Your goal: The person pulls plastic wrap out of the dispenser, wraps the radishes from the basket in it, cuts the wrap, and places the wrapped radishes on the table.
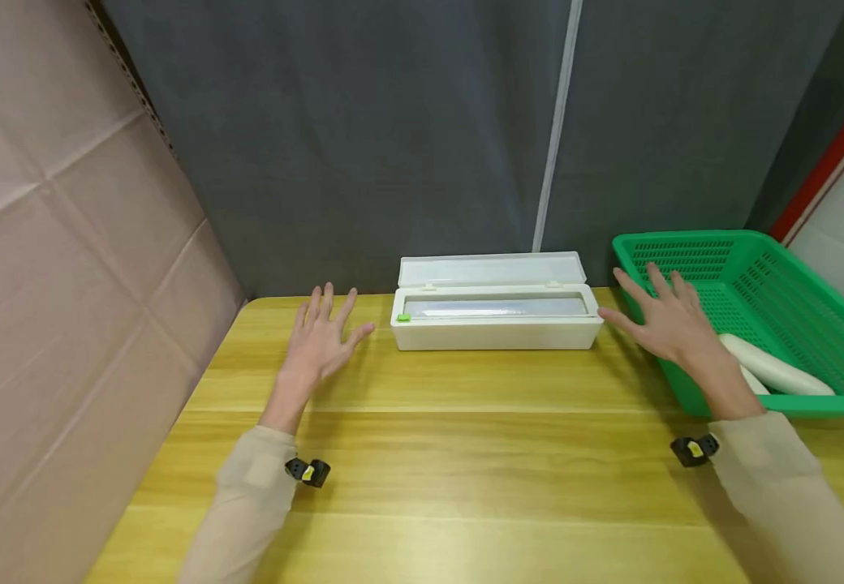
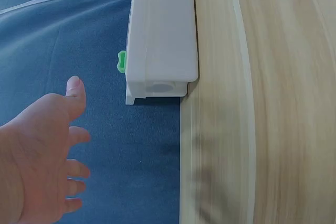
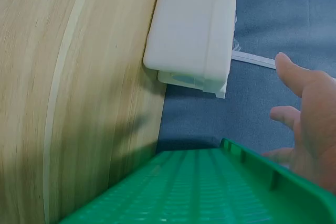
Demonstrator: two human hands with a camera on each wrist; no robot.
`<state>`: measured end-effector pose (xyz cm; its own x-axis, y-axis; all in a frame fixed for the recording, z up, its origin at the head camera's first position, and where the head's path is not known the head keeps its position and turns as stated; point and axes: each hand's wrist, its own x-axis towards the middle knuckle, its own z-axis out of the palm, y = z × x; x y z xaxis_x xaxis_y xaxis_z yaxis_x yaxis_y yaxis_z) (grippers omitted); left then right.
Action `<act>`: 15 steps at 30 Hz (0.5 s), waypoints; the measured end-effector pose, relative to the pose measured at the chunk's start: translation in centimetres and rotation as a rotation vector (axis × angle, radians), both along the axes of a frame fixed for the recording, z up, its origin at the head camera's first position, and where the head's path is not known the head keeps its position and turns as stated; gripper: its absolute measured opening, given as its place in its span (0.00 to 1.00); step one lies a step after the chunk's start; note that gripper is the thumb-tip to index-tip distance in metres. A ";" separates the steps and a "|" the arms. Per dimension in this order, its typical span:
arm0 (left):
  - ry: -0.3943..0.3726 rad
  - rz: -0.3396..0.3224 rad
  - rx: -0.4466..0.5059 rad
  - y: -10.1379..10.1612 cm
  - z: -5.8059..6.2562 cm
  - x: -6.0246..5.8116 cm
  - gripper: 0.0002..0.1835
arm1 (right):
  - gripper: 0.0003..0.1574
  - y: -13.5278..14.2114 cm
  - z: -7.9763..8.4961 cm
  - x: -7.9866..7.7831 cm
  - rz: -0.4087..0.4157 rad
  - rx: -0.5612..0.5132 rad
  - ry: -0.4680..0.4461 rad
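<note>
My left hand (image 1: 317,343) and right hand (image 1: 673,326) stretch forward, fingers spread, gripping nothing, flanking the white cling-film dispenser (image 1: 495,334), lid up on the bench (image 1: 480,470); a green basket (image 1: 816,304) sits to its right.

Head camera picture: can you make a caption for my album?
Left hand and right hand spread either side of an open white box, green basket at right.

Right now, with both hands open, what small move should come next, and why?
Probably the right hand should reach down toward a long white item in the green basket. That hand is empty, spread open and near the basket, while the white box already has its lid open.
</note>
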<state>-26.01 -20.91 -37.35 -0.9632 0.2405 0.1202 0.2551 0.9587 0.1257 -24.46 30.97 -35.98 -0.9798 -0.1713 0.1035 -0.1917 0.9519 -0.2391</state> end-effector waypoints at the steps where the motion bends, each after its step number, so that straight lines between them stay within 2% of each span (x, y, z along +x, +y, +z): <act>1: 0.001 -0.001 0.000 0.1 0.0 0.0 0.43 | 0.53 -0.1 0.0 0.0 0.005 0.001 0.004; 15: 0.018 -0.039 0.071 1.9 -1.0 -0.2 0.40 | 0.49 -1.6 -0.5 -0.7 0.068 -0.016 0.074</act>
<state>-26.23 -18.99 -38.34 -0.9507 0.2684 0.1552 0.2952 0.9366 0.1886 -25.14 29.35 -36.51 -0.9555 -0.2346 0.1789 -0.2733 0.9322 -0.2373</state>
